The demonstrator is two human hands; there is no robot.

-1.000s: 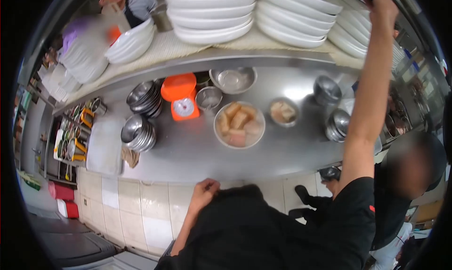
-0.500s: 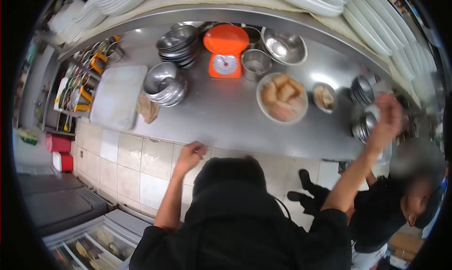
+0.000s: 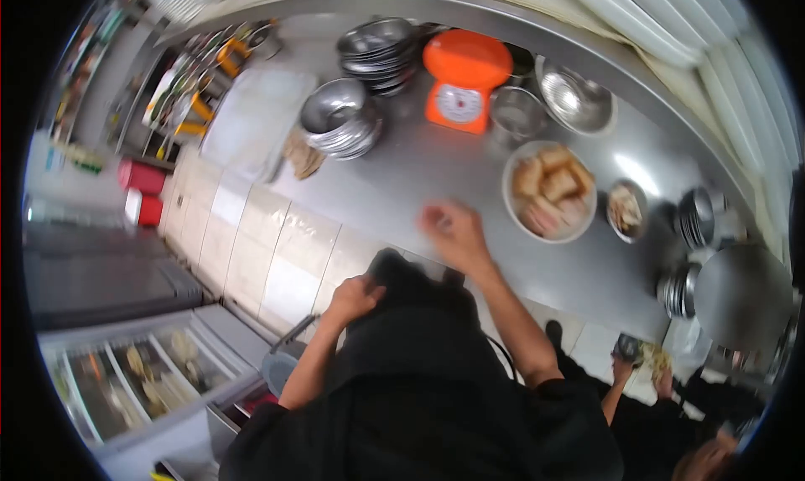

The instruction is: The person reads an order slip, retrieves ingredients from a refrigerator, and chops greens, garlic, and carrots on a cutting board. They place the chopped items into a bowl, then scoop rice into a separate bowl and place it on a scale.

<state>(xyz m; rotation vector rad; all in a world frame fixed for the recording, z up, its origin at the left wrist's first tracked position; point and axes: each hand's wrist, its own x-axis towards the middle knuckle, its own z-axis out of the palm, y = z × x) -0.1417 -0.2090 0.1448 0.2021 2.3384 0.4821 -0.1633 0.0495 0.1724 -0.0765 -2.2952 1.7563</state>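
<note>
My right hand is over the front part of the steel counter, its curled fingers smeared by motion. Close to my body, my left hand hangs in front of the counter with fingers loosely curled and nothing seen in them. To the right of my right hand stands a white bowl of pale and browned food chunks. Behind is an orange kitchen scale with a round dial. A small metal bowl of pale pieces sits farther right.
Stacked metal bowls, a tan cloth and a white cutting board are on the left. A metal pot stands beside the scale. At lower right, a co-worker's hands hold a dark container. An opened food drawer is lower left.
My right hand has come back from the bowl stacks at the far right to the counter's front middle. My left hand has moved slightly right and down. The view has turned.
</note>
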